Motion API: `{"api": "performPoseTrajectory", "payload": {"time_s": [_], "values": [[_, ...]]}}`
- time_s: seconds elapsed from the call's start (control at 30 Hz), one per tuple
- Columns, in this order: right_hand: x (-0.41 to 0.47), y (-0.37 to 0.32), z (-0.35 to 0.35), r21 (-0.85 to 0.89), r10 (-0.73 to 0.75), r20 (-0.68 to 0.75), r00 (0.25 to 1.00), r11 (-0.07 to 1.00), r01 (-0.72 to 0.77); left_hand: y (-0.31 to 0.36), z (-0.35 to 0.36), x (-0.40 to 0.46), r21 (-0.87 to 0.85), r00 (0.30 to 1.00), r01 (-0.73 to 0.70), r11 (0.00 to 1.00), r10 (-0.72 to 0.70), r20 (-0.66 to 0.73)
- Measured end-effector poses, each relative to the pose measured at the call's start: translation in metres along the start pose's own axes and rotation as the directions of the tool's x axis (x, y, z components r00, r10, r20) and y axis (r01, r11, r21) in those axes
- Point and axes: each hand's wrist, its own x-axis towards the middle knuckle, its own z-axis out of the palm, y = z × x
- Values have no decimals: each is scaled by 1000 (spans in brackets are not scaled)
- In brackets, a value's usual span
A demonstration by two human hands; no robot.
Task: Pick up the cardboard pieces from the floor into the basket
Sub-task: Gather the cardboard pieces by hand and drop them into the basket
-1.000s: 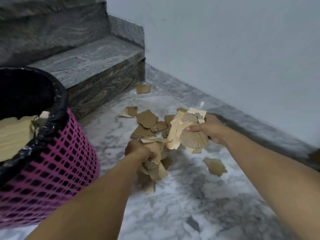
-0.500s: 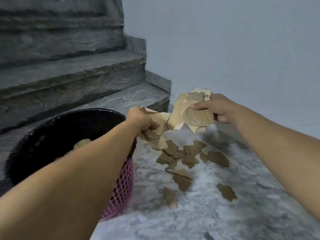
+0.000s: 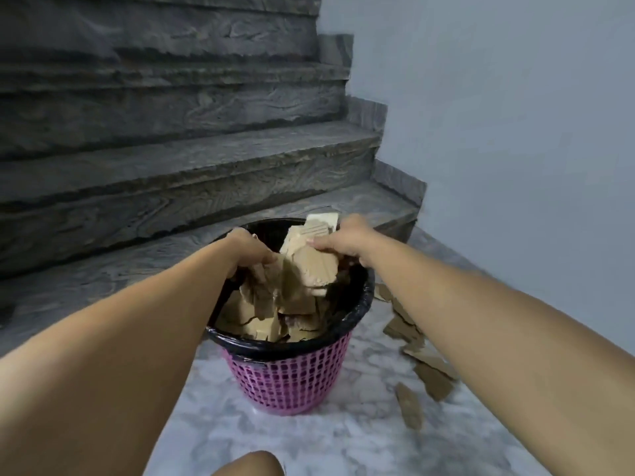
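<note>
A pink mesh basket (image 3: 285,383) with a black liner stands on the marble floor in front of me, partly filled with torn cardboard. Over its opening, my left hand (image 3: 249,254) is closed on a bunch of brown cardboard pieces (image 3: 256,290) that hang down inside the rim. My right hand (image 3: 347,240) grips a second, paler stack of cardboard pieces (image 3: 309,266) just above the basket's far side. Several loose cardboard pieces (image 3: 434,381) lie on the floor to the right of the basket, partly hidden by my right forearm.
Dark grey stone stairs (image 3: 171,149) rise right behind the basket. A pale blue wall (image 3: 515,132) closes the right side. The marble floor (image 3: 309,441) stretches toward me, and a knee (image 3: 249,465) shows at the bottom edge.
Both hands carried their cardboard bunches from above the floor pile leftward to over the basket's opening. My view swung left and now centres on the basket.
</note>
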Motion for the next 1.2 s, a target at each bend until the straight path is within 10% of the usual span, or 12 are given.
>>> {"api": "performPoseTrajectory", "payload": {"time_s": [0.5, 0.9, 1.07, 1.2], "values": [[-28, 32, -104, -259, 138, -37, 990, 955, -143, 60, 23, -26, -157, 967, -209, 965, 228, 110], [-80, 235, -218, -344, 512, -120, 851, 782, -519, 151, 232, -52, -42, 778, -460, 887, 425, 463], [-86, 326, -214, -374, 588, -106, 802, 724, -580, 115, 330, -43, 469, 679, -724, 506, 397, 618], [-86, 387, -199, -431, 604, -79, 793, 697, -573, 77, 389, -34, 529, 577, -817, 230, 340, 743]]}}
